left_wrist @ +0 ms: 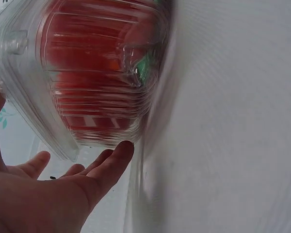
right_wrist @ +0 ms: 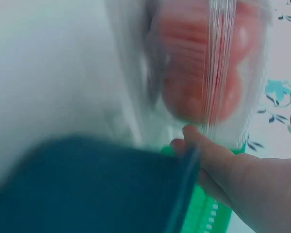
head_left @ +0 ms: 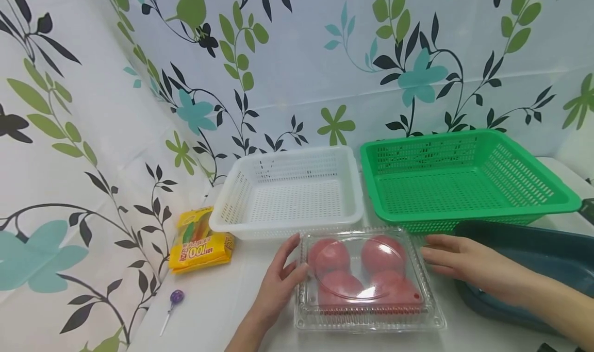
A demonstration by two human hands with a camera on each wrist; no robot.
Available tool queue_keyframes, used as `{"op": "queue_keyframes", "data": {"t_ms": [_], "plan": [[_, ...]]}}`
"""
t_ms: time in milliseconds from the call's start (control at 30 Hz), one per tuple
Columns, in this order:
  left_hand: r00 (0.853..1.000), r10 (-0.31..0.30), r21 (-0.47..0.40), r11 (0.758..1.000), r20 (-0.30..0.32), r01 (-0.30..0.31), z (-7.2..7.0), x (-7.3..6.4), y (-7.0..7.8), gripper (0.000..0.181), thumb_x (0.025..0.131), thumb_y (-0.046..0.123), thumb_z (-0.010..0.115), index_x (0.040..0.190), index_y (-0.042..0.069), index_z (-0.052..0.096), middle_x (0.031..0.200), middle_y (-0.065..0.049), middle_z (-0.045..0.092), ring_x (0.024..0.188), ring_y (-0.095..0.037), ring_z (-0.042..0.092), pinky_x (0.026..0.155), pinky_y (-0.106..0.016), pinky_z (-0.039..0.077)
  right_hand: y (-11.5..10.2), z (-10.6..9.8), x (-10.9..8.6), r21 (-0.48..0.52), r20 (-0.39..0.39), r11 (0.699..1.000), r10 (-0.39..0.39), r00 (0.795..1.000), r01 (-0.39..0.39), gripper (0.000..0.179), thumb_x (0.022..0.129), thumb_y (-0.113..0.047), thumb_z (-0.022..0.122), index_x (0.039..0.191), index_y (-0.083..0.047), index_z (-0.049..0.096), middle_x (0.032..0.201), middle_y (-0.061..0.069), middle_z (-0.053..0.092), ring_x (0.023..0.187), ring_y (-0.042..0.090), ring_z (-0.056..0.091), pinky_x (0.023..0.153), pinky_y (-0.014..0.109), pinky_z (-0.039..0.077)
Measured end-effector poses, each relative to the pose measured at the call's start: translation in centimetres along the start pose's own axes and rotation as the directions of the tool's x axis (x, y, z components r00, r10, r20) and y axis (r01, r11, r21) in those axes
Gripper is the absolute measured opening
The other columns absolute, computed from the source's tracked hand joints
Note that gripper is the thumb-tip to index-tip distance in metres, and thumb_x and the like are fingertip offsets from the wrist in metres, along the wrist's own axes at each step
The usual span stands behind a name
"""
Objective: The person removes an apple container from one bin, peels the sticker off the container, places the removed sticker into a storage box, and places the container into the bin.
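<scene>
A clear plastic clamshell box [head_left: 366,323] with several red tomatoes [head_left: 383,254] inside stands on the white table, its lid down. My left hand [head_left: 280,282] is at the box's left side, fingers spread and thumb by the lid edge. In the left wrist view that hand [left_wrist: 63,194] has a fingertip at the ribbed wall, and a green bit shows among the tomatoes [left_wrist: 92,58]. On the other side my right hand [head_left: 468,262] reaches in with straightened fingers. Its fingertips are close to the box wall in the right wrist view; whether they touch, I cannot tell.
Behind the box stand a white basket [head_left: 287,228] and a green basket [head_left: 464,213]. A dark blue basin [head_left: 524,238] lies under my right forearm. At the left are a yellow packet [head_left: 199,241] and a purple lollipop [head_left: 177,297]. A patterned curtain [head_left: 297,89] closes the back.
</scene>
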State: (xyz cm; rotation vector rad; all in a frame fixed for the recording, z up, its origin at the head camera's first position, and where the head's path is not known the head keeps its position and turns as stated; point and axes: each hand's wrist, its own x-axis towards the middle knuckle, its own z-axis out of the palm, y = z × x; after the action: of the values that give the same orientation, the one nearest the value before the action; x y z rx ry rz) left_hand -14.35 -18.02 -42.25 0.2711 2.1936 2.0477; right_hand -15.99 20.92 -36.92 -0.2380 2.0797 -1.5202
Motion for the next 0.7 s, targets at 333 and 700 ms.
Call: {"op": "queue_keyframes", "data": {"t_ms": [333,700], "plan": [[0.993,-0.072,-0.097,0.992,0.091,0.081,-0.8,-0.1,0.1,0.064,0.105,0.028,0.047,0.162,0.015,0.020,0.163,-0.023,0.019,0.146,-0.044,0.027,0.109,-0.058,0.039,1.3,3.4,1.0,0.239,-0.028,0.971,0.025,0.999,-0.018,0.075,0.107,-0.037,0.050,0.150,0.018,0.022,0.152,0.029,0.037,0.133,0.037,0.047,0.112,0.052,0.036],[0.971,-0.165,-0.161,0.968,0.170,0.193,-1.8,-0.8,-0.1,0.074,0.102,0.026,0.056,0.163,0.013,0.015,0.163,-0.024,0.020,0.147,-0.040,0.026,0.110,-0.052,0.040,2.7,5.9,1.4,0.453,-0.132,0.891,0.077,0.988,-0.009,0.073,0.107,-0.041,0.044,0.159,0.000,0.012,0.159,0.024,0.017,0.146,0.042,0.015,0.117,0.054,0.021]]}}
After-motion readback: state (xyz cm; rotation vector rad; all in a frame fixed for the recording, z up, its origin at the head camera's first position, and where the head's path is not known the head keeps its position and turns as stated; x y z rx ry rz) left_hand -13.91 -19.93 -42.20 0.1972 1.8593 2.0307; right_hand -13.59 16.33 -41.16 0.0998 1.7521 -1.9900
